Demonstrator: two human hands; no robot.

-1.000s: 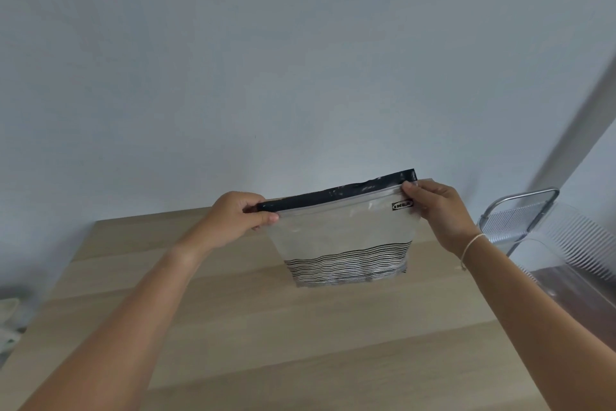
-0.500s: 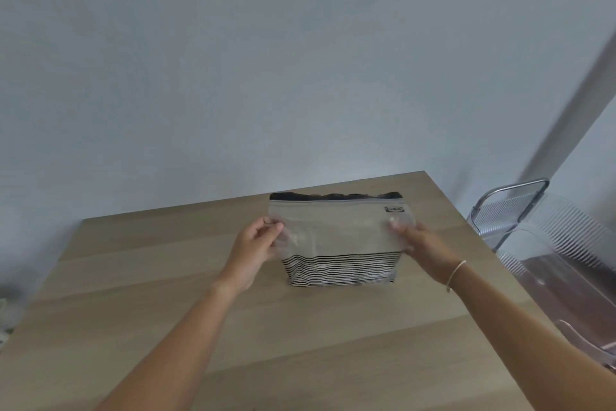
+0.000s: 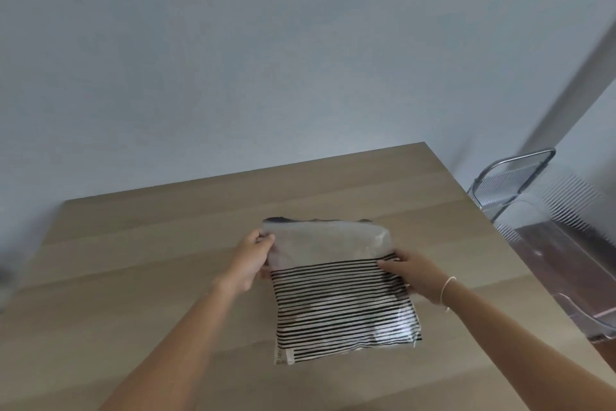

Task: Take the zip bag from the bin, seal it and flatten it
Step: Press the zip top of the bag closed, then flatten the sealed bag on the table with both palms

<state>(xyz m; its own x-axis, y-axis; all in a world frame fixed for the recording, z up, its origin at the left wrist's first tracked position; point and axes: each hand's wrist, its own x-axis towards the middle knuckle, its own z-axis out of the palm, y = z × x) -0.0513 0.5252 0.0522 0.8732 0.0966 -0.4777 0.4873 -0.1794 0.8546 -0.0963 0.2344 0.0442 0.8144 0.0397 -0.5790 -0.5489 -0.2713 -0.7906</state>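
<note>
While the zip bag [image 3: 336,287] lies on the counter [image 3: 150,244] toward its right edge, about midway between the near and far edges, the head view shows both hands on it. The left hand [image 3: 250,260] holds the bag's left side near the clear upper part, fingers closed on the plastic with the thumb on top. The right hand [image 3: 411,272] rests on the right side where the black stripes begin, fingers together and laid over the edge; whether they pinch it or only press I cannot tell. The clear upper half looks puffed and rises off the counter, with the dark zip strip [image 3: 283,220] at the far end, blurred.

As I judge it, trapped air is the hazard: if the zip is fully shut, pressing down could pop the seal open or leave the bag ballooned; if it is only partly shut, flattening may open it further. The slick plastic could also slide on the smooth wood toward the right edge.

A small pale label sits at the bag's near left corner, too blurred to read.

A clear chair [image 3: 540,210] stands beyond the counter's right edge.
</note>
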